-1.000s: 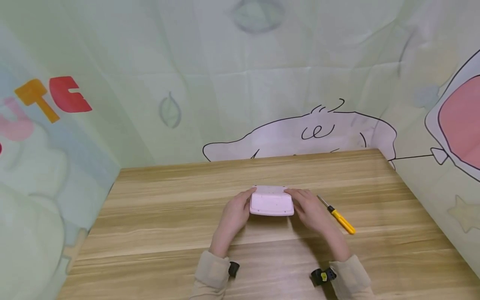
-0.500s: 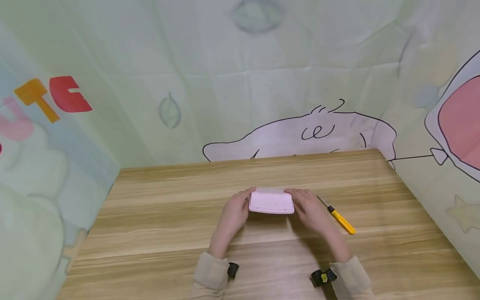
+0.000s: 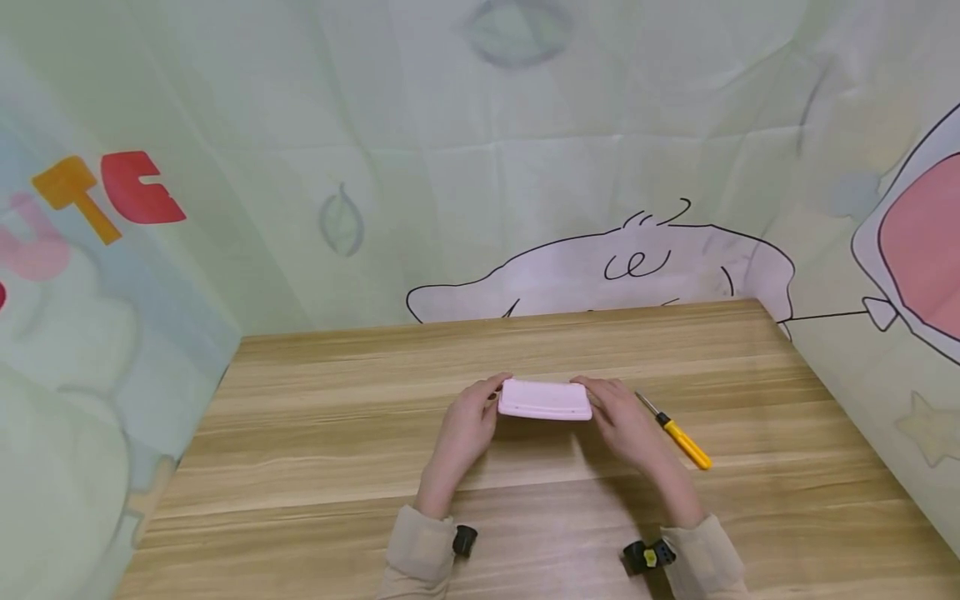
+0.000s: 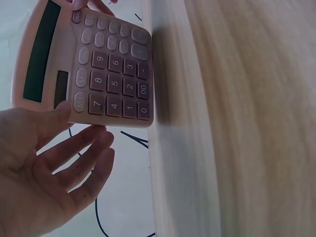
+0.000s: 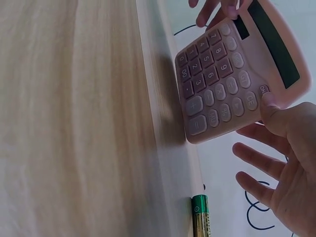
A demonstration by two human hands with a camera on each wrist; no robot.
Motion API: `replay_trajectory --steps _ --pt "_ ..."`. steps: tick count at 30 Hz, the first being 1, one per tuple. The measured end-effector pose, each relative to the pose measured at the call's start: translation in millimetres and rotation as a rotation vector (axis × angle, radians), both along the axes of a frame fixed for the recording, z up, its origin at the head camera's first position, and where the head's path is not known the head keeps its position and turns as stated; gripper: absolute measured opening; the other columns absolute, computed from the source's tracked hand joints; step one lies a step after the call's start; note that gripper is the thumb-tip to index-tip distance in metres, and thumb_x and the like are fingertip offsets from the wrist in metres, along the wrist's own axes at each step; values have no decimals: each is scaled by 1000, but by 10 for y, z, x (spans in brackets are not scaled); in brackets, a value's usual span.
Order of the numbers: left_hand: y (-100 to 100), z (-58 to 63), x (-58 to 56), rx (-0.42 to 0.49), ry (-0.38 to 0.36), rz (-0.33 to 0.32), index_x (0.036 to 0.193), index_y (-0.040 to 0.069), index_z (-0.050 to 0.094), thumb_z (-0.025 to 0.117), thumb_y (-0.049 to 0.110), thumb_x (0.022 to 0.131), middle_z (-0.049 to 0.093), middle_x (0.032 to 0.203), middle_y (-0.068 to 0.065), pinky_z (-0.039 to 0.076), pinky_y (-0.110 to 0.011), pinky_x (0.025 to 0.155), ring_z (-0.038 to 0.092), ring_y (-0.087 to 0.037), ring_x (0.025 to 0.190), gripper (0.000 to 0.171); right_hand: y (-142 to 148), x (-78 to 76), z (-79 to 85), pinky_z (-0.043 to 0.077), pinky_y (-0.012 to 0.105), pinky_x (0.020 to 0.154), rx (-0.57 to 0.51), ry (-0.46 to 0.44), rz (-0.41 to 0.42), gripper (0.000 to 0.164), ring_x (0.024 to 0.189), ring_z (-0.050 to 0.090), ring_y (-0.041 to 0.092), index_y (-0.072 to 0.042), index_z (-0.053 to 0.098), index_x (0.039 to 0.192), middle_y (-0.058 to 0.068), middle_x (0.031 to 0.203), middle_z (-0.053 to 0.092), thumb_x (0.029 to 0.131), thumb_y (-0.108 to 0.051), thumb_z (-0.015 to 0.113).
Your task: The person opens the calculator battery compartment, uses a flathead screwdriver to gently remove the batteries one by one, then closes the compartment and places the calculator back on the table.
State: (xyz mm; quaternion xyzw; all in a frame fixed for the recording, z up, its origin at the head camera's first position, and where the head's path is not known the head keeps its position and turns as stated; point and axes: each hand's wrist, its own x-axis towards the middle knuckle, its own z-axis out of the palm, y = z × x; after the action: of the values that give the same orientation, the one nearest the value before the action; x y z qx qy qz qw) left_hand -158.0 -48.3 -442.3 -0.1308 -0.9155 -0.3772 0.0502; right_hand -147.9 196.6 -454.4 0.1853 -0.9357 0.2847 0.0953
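A pink calculator (image 3: 545, 400) is held between both hands over the table, its back edge with small screws showing in the head view. My left hand (image 3: 467, 425) grips its left side, and my right hand (image 3: 622, 423) grips the right side. In the left wrist view the calculator (image 4: 106, 74) shows its keys and dark display, the left thumb (image 4: 57, 116) on its front edge beside the small solar panel. In the right wrist view the right thumb (image 5: 271, 113) presses by the ON key, with the other fingers (image 5: 261, 160) spread below the body.
A yellow-handled screwdriver (image 3: 682, 437) lies on the wooden table (image 3: 322, 433), just right of my right hand. A green and gold battery (image 5: 201, 217) lies near the calculator in the right wrist view. Behind the table hangs a printed curtain (image 3: 420, 192).
The calculator has tilted, so its upper back face has gone from the head view and a narrower pink face shows. Both hands stay almost in place, and the screwdriver has not moved.
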Motion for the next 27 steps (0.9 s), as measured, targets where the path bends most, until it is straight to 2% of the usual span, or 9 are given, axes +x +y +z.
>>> replay_trajectory --steps 10,17,27 --pt "-6 15 4 2 26 -2 129 14 60 57 4 92 68 116 -10 53 -42 91 64 -25 107 38 7 66 49 43 53 102 -95 -105 -33 37 124 52 33 -10 55 133 13 132 58 96 -8 54" --pt "-12 19 22 45 -2 -7 130 11 60 57 3 92 68 116 -10 56 -38 84 65 -23 104 39 17 72 54 44 53 101 -121 -130 -39 39 123 54 35 -7 53 135 15 132 59 96 -9 53" --pt "-23 28 32 83 -17 -19 130 9 60 58 10 94 68 116 -11 55 -36 84 65 -24 103 35 22 73 45 52 47 91 -202 -139 -19 35 109 63 27 -8 57 130 12 120 66 98 -22 52"
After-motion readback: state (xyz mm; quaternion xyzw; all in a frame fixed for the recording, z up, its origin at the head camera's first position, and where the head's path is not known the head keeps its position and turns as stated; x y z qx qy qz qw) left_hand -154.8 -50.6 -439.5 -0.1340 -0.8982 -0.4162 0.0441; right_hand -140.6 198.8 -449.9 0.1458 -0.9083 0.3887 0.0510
